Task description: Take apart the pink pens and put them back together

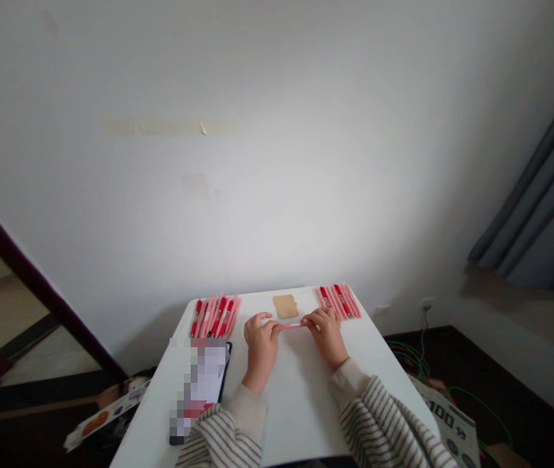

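A slim pink pen (290, 325) is held level between my two hands, above the white table. My left hand (261, 341) pinches its left end between thumb and fingers. At the other end, the fingertips of my right hand (326, 333) are closed on the pen. Just beyond it lies a small tan square pad (285, 305). A group of pink and red pens (216, 316) lies past my left hand, side by side and partly overlapping. Another row of pink and red pens (338, 301) lies at the far right corner, close behind my right hand.
The white table (291, 403) stands against a pale wall (306, 162). A dark-edged phone or tablet (226, 364), largely pixelated, lies left of my left forearm. Green cables (406, 354) and a printed box (450, 416) are on the floor at right. A grey curtain (540, 214) hangs at right.
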Action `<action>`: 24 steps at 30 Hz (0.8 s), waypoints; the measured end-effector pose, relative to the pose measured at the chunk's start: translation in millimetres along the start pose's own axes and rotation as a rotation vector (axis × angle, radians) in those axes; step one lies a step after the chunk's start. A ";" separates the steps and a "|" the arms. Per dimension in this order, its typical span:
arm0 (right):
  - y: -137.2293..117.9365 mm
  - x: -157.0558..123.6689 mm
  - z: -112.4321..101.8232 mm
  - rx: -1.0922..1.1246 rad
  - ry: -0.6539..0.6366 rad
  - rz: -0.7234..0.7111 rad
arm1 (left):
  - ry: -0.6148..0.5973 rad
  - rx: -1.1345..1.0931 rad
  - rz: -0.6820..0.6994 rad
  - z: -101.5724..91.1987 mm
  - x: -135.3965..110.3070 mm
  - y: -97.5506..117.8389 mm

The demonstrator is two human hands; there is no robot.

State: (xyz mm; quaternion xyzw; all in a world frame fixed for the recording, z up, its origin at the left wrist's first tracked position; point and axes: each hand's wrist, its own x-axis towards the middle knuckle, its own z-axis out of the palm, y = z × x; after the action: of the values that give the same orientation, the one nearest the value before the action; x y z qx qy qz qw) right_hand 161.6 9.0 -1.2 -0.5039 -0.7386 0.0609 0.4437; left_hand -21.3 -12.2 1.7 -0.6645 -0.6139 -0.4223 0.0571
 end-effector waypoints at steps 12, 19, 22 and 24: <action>-0.4 -0.4 3.2 -0.051 -0.040 0.051 | 0.044 0.020 0.064 -5.4 0.1 6.8; -0.8 -0.4 1.4 -0.021 0.014 0.021 | 0.051 0.015 0.036 -2.5 -0.8 3.3; -1.0 -0.7 0.7 -0.011 0.016 0.020 | 0.045 -0.006 0.022 -1.1 -1.3 1.7; -0.9 -0.8 0.6 -0.005 0.011 0.020 | 0.041 -0.018 0.015 -1.0 -1.4 1.6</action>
State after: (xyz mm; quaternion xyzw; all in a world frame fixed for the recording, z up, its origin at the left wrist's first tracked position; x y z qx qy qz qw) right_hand 160.7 8.2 -1.6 -0.5127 -0.7310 0.0609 0.4461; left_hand -20.3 -14.3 2.2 -0.6607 -0.6040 -0.4407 0.0670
